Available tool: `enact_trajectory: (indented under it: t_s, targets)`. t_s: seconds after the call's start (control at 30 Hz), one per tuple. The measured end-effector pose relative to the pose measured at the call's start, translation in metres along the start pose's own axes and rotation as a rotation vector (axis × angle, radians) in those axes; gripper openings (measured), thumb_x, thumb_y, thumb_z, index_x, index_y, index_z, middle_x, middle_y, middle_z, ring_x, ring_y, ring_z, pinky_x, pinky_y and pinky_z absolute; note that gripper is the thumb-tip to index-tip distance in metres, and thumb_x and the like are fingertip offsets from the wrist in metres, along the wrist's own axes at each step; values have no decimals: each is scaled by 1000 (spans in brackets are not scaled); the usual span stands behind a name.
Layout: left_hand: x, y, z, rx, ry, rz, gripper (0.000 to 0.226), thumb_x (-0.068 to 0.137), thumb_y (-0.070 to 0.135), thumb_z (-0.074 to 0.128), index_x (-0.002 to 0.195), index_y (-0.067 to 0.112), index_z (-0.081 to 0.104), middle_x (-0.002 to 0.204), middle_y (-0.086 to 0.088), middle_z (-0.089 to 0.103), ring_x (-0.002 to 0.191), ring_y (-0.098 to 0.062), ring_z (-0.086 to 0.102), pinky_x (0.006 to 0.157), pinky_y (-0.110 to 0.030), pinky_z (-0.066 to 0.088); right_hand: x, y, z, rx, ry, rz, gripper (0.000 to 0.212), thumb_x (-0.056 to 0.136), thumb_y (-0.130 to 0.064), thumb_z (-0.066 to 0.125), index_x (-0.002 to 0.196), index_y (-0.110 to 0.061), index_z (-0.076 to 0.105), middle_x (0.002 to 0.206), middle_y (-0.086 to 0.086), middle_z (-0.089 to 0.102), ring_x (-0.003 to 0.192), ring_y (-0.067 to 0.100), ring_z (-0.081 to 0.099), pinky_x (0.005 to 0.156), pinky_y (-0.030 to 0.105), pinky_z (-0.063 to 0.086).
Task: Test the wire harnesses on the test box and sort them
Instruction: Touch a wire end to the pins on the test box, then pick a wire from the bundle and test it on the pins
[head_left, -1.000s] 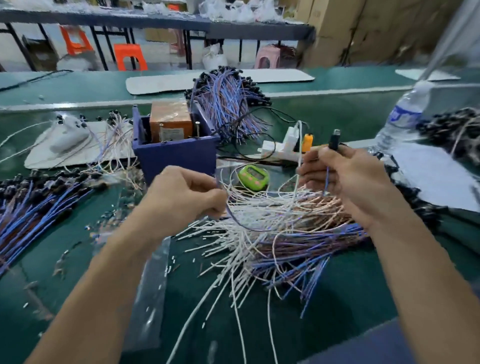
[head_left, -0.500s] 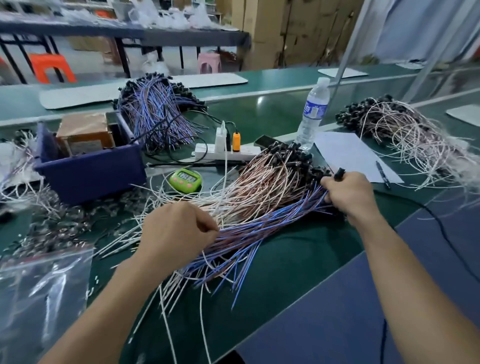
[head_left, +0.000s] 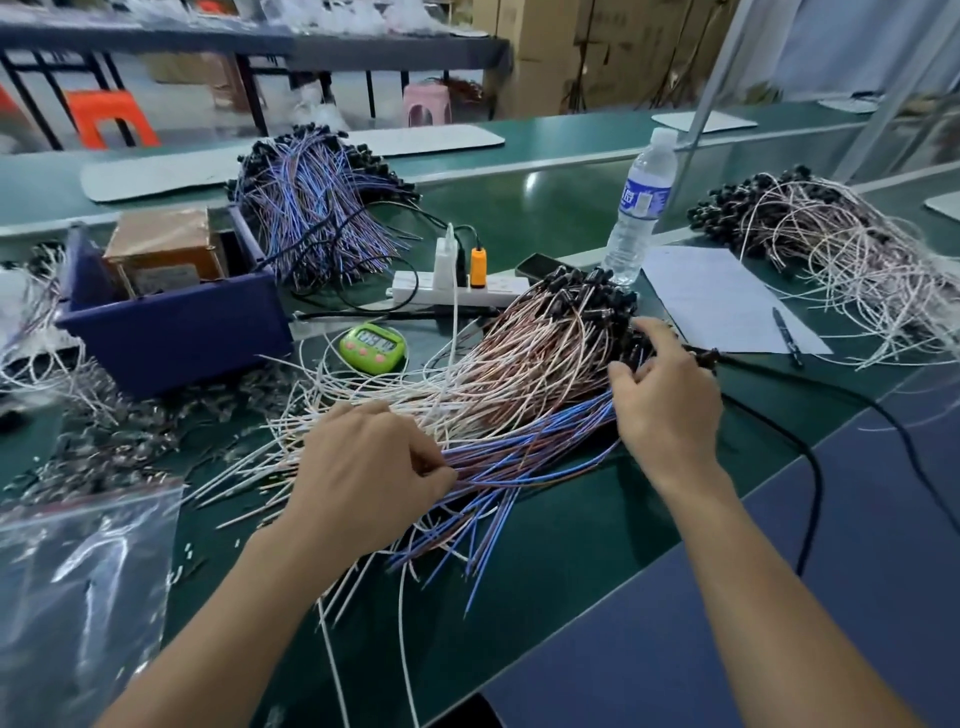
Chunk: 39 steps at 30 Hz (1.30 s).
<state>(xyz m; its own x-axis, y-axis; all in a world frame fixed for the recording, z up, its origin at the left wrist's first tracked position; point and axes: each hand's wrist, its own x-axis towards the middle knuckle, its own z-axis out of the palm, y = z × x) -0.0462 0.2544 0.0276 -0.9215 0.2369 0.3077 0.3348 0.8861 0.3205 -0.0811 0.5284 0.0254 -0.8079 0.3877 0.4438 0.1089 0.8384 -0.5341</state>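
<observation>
A big pile of wire harnesses (head_left: 519, 384) with white, copper and blue leads and black connectors lies in the middle of the green table. My left hand (head_left: 363, 467) rests on the pile's near side, fingers curled, pinching some blue leads. My right hand (head_left: 665, 400) hovers at the connector end with fingers loosely spread, fingertips touching the black connectors. A black test cable's plug (head_left: 701, 356) lies on the table just behind that hand. The brown test box (head_left: 161, 249) sits in a blue bin (head_left: 176, 332) at the left.
More harness piles lie at the back (head_left: 311, 208), far right (head_left: 841, 249) and left edge (head_left: 31, 322). A power strip (head_left: 498, 286), green timer (head_left: 371, 345), water bottle (head_left: 641, 208), paper (head_left: 727, 301) with a pen (head_left: 787, 338) and a plastic bag (head_left: 78, 597) surround the pile.
My right hand has let go of the black plug, which now lies on the table, and spread its fingers over the connectors. My left hand has stayed on the leads.
</observation>
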Motion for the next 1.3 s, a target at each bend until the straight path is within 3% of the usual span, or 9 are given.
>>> enact_trajectory:
  t_s: [0.07,0.17,0.3,0.4,0.53,0.73,0.83,1.07,1.3]
  targets:
    - [-2,1,0,-102,28,-58,10,75,50,82,75,40,81,62,22,61,64,6,46,77,-30,37,-16,-16,6,139,-35,-40,30,92,-22,72,121,-28,66,53,-11,58,49,3,55,60,25,44]
    - [-6,-5,-6,-344,36,-239,7,81,42,81,74,41,79,62,24,68,64,-1,62,65,-28,49,-46,-46,19,332,-166,-97,8,92,-20,72,96,-26,71,51,-18,58,45,2,53,51,11,36]
    - [-20,-25,-18,-452,111,-345,19,84,43,79,65,42,75,63,21,69,62,-2,65,55,-22,49,-86,-91,33,549,-314,-156,9,89,-19,72,83,-24,72,59,-20,62,47,4,53,47,9,33]
    - [-38,-44,-33,-489,219,-379,16,81,51,77,68,43,76,54,16,64,49,0,56,45,-12,37,-114,-122,41,659,-415,-170,8,88,-21,72,81,-25,70,53,-13,59,43,5,49,46,10,32]
    - [-82,-67,-54,-571,368,-463,17,71,63,69,73,49,76,53,11,64,46,0,50,45,-19,39,-148,-155,50,736,-520,-193,8,88,-22,71,80,-26,70,49,-13,54,41,6,44,46,11,29]
    - [-165,-97,-70,-547,592,-690,7,74,51,74,71,45,78,53,17,65,45,4,51,47,-8,39,-187,-190,55,773,-671,-280,10,89,-23,71,80,-29,70,54,-13,58,45,4,48,47,11,32]
    - [-192,-103,-74,-484,617,-727,11,79,45,74,69,41,76,48,20,56,44,4,47,46,-5,34,-200,-204,57,766,-759,-322,15,89,-21,74,78,-30,70,54,-16,58,46,3,49,46,9,31]
    - [-205,-129,-78,-482,638,-799,21,76,56,65,73,38,76,59,7,68,51,-1,53,50,-18,43,-214,-242,71,714,-971,-397,12,87,-18,75,77,-24,73,58,-6,62,48,6,49,50,18,39]
    - [-214,-159,-101,-334,606,-929,8,81,44,74,82,51,72,64,25,68,64,3,64,59,-10,44,-227,-296,97,593,-1075,-527,13,86,-22,70,77,-30,70,60,-11,64,52,3,53,52,16,40]
